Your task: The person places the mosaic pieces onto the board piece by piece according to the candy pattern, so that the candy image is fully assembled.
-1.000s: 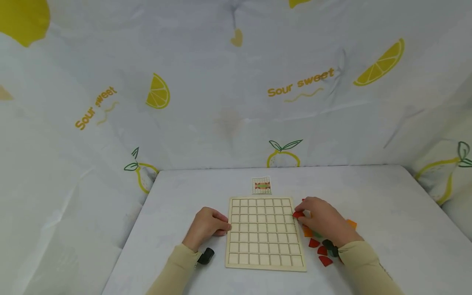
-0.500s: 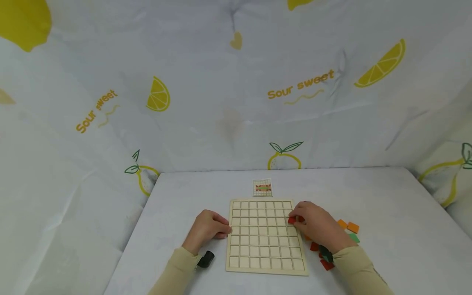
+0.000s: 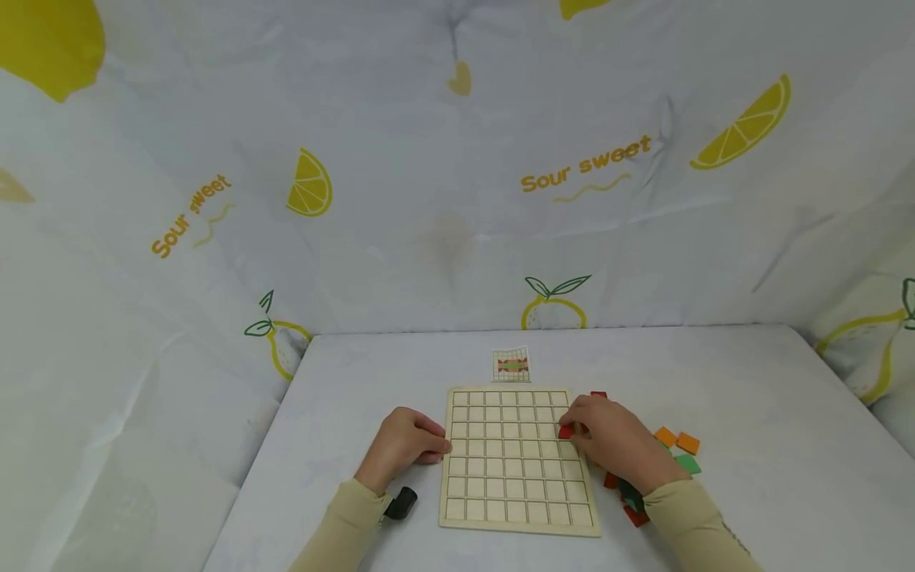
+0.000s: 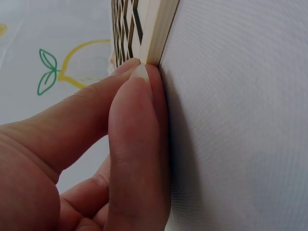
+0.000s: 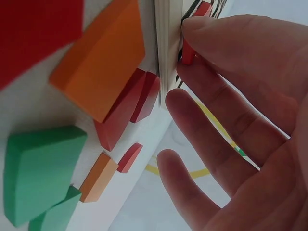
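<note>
A pale wooden grid board (image 3: 511,449) lies on the white table. My left hand (image 3: 402,445) pinches the board's left edge, with the thumb and index fingertips meeting there in the left wrist view. Over the board's right side, my right hand (image 3: 616,438) holds a small flat red piece (image 5: 189,52) between thumb and index finger, down at a cell near the edge. Its other fingers are spread loosely in the right wrist view. From above the red piece is partly covered by the fingers, so whether it sits fully in the cell is unclear.
Right of the board lie several loose pieces: orange (image 5: 106,60), green (image 5: 43,168) and red (image 3: 635,516), some under the right hand and wrist. Behind the board is a small card (image 3: 511,365) with a coloured grid pattern. A cloth printed with lemons hangs behind the table.
My right hand has moved left from beside the board to over its right column, carrying the red piece. In the last half second it stays nearly still. The left hand keeps its place.
</note>
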{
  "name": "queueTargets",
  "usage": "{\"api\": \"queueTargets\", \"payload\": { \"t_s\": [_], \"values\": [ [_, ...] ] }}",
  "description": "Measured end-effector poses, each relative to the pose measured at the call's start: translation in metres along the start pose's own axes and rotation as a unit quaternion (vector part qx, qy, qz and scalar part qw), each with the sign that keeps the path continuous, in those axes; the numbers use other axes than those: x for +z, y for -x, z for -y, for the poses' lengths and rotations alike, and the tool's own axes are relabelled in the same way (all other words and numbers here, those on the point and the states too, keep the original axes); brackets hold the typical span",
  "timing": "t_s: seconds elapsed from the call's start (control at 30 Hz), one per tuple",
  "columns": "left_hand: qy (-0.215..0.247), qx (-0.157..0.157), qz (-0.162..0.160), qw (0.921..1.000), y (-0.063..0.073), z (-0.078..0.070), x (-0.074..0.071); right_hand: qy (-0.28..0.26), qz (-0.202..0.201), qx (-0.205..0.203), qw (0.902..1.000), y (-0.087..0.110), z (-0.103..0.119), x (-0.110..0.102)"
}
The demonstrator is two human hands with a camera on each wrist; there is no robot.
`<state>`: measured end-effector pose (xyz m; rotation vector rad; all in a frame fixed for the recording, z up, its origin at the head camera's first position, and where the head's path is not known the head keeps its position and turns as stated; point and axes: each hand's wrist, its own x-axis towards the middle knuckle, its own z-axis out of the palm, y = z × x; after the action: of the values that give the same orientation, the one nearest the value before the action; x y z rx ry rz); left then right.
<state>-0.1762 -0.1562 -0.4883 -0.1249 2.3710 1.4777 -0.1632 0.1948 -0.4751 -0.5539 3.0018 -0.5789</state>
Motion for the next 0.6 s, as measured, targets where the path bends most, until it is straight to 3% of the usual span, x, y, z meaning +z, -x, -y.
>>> {"api": "queueTargets", "payload": {
  "t_s": [0.6],
  "values": [
    [-0.002, -0.002, 0.001, 1.0, 0.001, -0.002, -0.0004, 0.011, -0.009, -0.008, 0.9999, -0.0002, -0.0002, 0.0002]
  ]
}}
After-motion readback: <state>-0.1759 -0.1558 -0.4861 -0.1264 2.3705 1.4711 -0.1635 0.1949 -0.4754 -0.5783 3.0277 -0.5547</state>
